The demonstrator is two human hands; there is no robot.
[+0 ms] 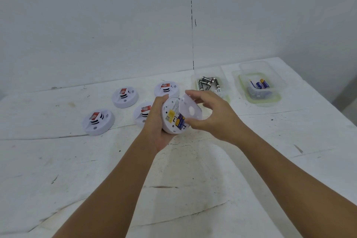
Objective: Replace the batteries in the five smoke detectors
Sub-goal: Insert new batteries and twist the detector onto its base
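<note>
meanwhile, grey batteries [207, 82] fill one tub [195, 80], blue batteries [261, 84] another [281, 85].

The left hand [154, 121] hides part of one smoke detector [144, 115].

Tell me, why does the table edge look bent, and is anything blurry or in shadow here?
Head view: the wide-angle lens bows the table edges and stretches the forearms; light is soft and even, with only faint shadows; the right hand and the cover it holds look slightly smeared; the batteries in the far containers are too soft to read; the left hand holds the opened detector.
</note>
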